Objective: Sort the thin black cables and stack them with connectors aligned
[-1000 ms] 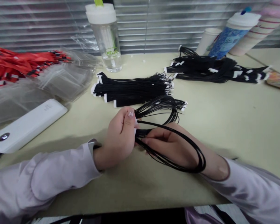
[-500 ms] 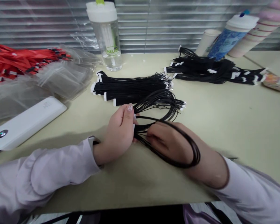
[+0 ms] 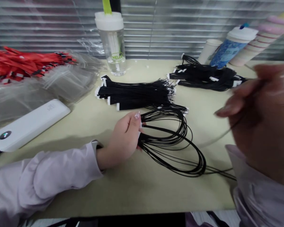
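Note:
My left hand is closed on the white connector end of a looped bundle of black cables, low over the table. The loops spread rightward from its fingers, and a few loose strands trail to the lower right. My right hand is raised at the right, blurred, with its fingers pinched round a thin black strand. Just behind my left hand lies a flat stack of black cables with white connectors. Farther back on the right is another pile of black cables.
A clear bottle stands by the blinds. At left are a white power bank, clear plastic bags and red cables. A white cup, a blue tumbler and a pink-and-white object stand at back right.
My right hand has moved out of the cable loops, up and to the right, with a thin strand in its fingers. My left hand keeps its hold. The view has shifted slightly.

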The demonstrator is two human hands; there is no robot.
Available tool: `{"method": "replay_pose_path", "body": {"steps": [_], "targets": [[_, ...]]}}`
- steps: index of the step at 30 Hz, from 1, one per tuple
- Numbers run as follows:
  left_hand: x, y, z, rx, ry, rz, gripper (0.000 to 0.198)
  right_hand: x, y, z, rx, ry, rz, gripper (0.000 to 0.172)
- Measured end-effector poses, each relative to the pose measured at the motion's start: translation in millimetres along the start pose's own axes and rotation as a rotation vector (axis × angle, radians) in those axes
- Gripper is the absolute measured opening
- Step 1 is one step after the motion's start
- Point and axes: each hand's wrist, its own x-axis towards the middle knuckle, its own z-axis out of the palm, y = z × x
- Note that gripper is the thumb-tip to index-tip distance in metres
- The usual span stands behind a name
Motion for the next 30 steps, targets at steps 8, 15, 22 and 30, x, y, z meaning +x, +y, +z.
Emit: {"method": "replay_pose_path", "body": {"steps": [8, 15, 22, 30], "targets": [[-1.0, 4.2, -1.1, 0.059, -0.012, 0.026, 0.037, -7.8, 6.7, 26.2, -0.111, -0.402, -0.118, 0.007], [-1.4, 4.1, -2.4, 0.099, -0.020, 0.097, 0.036, -7.3, 8.8, 30.2, -0.146, -0.479, -0.221, 0.013], [-2.1, 1.1, -2.3, 0.086, -0.057, 0.145, 0.037, -9.6, 9.4, 34.8, -0.233, -0.498, -0.261, 0.019], [-0.2, 1.4, -4.1, 0.194, -0.073, 0.217, 0.038, -11.9, 8.9, 38.6, -0.319, -0.505, -0.367, 0.019]]}}
